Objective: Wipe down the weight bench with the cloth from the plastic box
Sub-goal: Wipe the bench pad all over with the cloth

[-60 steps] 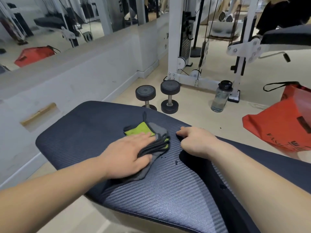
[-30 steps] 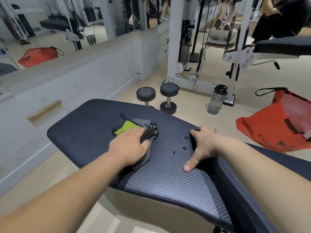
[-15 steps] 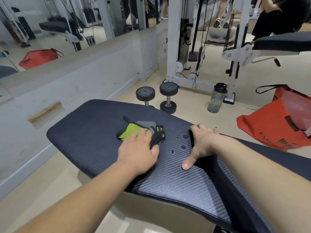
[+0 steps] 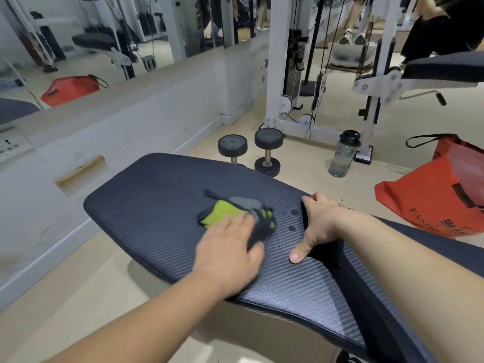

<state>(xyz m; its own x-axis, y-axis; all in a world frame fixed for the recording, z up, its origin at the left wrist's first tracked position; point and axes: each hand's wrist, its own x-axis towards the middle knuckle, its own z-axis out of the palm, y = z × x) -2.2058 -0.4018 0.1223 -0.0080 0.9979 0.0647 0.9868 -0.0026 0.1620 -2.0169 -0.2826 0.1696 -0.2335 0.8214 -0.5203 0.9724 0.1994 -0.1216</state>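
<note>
The dark ribbed pad of the weight bench [image 4: 146,205] fills the middle of the head view. A folded grey and lime-green cloth [image 4: 230,212] lies flat on it. My left hand [image 4: 230,258] presses down on the cloth's near part, palm flat. My right hand [image 4: 318,226] grips the edge of the pad at the gap between the two bench sections, thumb on top. A few water drops [image 4: 292,220] sit on the pad between the cloth and my right hand. The plastic box is not in view.
Two black dumbbells [image 4: 267,155] stand on the floor beyond the bench, with a clear water bottle [image 4: 344,154] to their right. A red bag [image 4: 442,195] lies at the right. A white cable machine [image 4: 296,74] and a low white wall [image 4: 131,132] with mirrors stand behind.
My left hand has slid the cloth to the right across the pad, toward the water drops. My right hand has shifted to grip the pad's edge and stays there.
</note>
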